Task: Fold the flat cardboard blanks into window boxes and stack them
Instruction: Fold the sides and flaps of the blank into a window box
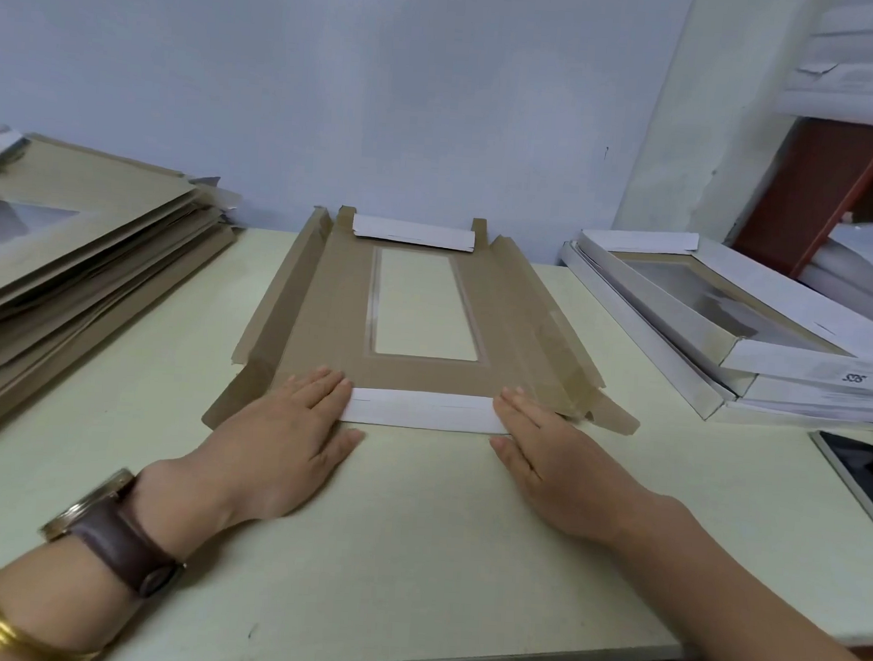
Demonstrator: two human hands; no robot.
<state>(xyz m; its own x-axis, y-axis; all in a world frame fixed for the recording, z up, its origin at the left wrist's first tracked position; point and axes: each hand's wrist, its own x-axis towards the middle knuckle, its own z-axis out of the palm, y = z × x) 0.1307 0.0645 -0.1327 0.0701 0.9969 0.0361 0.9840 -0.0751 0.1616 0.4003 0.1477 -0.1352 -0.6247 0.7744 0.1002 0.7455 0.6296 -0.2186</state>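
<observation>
I see the cardboard blank (411,374) flat on the tabletop (412,533), left hand (284,438) and right hand (544,449) pressing its near white flap (421,416), each grip flat, fingers straight, holding nothing, folded boxes (731,322) right of it

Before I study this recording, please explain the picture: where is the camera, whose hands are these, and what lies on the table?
There is no machine here. A person wears a camera on the head, so you look down at their two hands. The left hand and right hand lie flat, pressing the near white flap of a brown cardboard blank with a window, on a pale table. Nothing is gripped. At left is a pile of flat blanks; at right, a stack of finished boxes.
</observation>
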